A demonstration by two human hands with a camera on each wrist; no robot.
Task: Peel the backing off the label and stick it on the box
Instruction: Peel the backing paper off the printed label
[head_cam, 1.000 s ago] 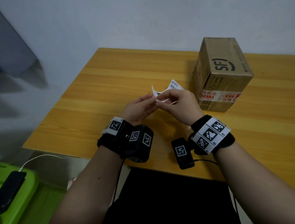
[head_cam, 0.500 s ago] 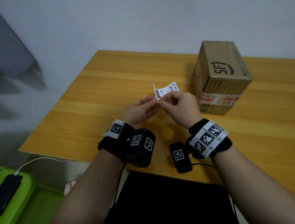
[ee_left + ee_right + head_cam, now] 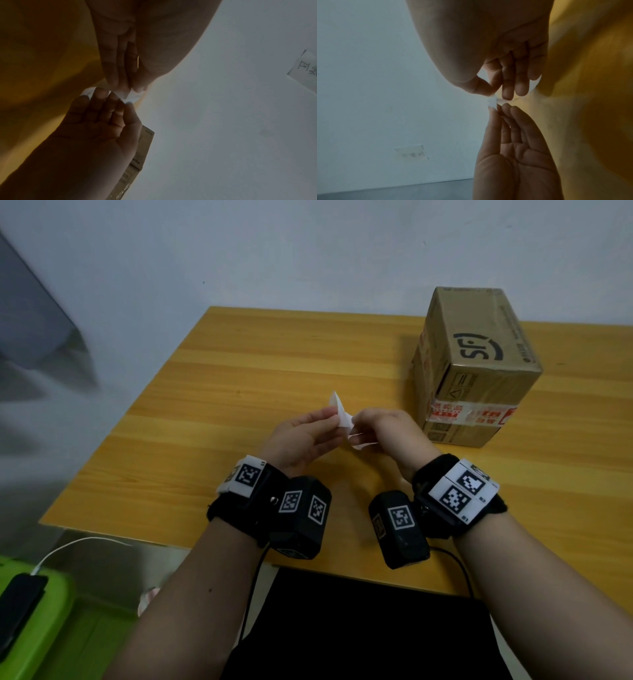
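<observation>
A small white label (image 3: 339,413) is held above the wooden table (image 3: 260,378), split into two layers. My left hand (image 3: 334,419) pinches the layer that stands upright. My right hand (image 3: 358,424) pinches the other layer (image 3: 363,444), which curls down under its fingers. Which layer is the backing I cannot tell. The brown cardboard box (image 3: 476,364), taped with red-printed tape, stands just right of my right hand. In the left wrist view my left hand's fingertips (image 3: 137,86) nip the paper (image 3: 134,96). In the right wrist view thumb and forefinger nip the paper (image 3: 492,101).
A green bin (image 3: 37,621) holding a black phone (image 3: 17,604) on a white cable sits on the floor at the lower left. The wall runs behind the table, and a handwritten paper note (image 3: 305,70) is stuck on it. Something black (image 3: 370,631) lies below the table's front edge.
The printed face with the barcode, visible before, is now turned away. My hands have drawn slightly apart and the paper has separated into two layers, one in each hand.
</observation>
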